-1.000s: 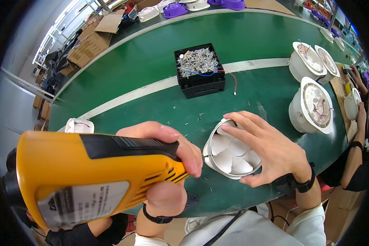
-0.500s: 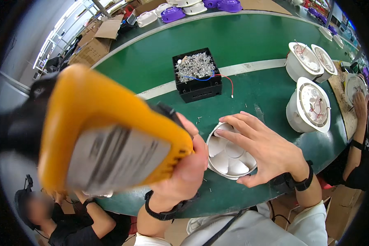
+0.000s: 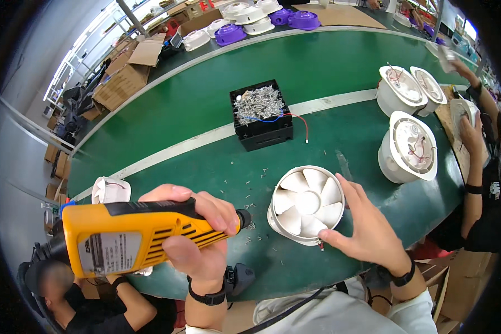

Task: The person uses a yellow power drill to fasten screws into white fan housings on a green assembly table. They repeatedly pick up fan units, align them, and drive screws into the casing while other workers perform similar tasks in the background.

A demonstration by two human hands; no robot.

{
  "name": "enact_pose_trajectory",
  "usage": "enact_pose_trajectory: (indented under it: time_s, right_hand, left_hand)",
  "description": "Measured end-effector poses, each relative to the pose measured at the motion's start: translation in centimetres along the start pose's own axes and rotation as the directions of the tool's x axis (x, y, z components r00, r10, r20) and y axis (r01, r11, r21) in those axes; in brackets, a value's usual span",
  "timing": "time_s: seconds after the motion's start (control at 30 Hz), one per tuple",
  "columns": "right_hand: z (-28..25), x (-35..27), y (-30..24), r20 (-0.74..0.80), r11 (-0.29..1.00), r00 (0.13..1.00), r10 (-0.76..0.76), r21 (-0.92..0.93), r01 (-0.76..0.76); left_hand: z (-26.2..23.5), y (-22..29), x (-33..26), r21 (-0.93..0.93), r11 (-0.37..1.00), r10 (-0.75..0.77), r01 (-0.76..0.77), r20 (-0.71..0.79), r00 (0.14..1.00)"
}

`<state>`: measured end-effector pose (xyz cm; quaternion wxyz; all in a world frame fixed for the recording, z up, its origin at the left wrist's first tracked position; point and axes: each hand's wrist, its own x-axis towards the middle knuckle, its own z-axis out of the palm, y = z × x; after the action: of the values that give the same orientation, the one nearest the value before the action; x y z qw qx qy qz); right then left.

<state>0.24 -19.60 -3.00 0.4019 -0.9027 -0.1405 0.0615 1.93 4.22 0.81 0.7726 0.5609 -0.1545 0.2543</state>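
Change: the yellow electric screwdriver (image 3: 133,236) is lower and flatter now than half a second ago, when it was raised close to the camera and covered much of the left side. It now lies almost horizontal, with its tip pointing to 3 o'clock, toward the fan.
Meaning: the tool seems to be brought back to the working height, so I judge that a screw on the fan rim is the present concern.
Left hand: the left hand (image 3: 197,234) has its fingers wrapped tight around the front part of the screwdriver body.
Right hand: the right hand (image 3: 367,231) rests on the rim of the fan at about 4 o'clock, the fingers spread apart and pressed on the edge; it steadies the fan and does not lift it.
Fan: the white round fan (image 3: 307,204) with curved blades lies on the green belt (image 3: 206,100), just at 3 o'clock of the tool tip, near the front edge.
Black box: the black square box (image 3: 261,114) stands at 11 o'clock from the fan, well apart; it is full of small silver screws, with a blue and a red wire lying over them.
Loose screws: a few screws (image 3: 250,222) are scattered on the belt between the tool tip and the fan.
Other fans: three white fan housings (image 3: 409,146) stand at 2 o'clock, with wires inside.
Neighbour: another person's hand (image 3: 472,131) holds a round part at the right edge.
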Motion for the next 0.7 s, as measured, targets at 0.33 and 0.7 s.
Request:
enact_pose_trajectory:
  time_s: [0.33,0.7]
  right_hand:
    - [0.6,2.0,1.1,-0.054,0.997,0.999,0.01,-0.073,-0.013]
    - [-2.2,9.2,2.3,0.345,0.978,0.917,-0.202,0.021,0.207]
  left_hand:
    - [0.1,-0.1,0.9,-0.071,0.997,0.036,-0.035,0.012,0.999]
    - [0.5,0.4,0.7,-0.057,0.998,-0.038,0.039,0.002,0.999]
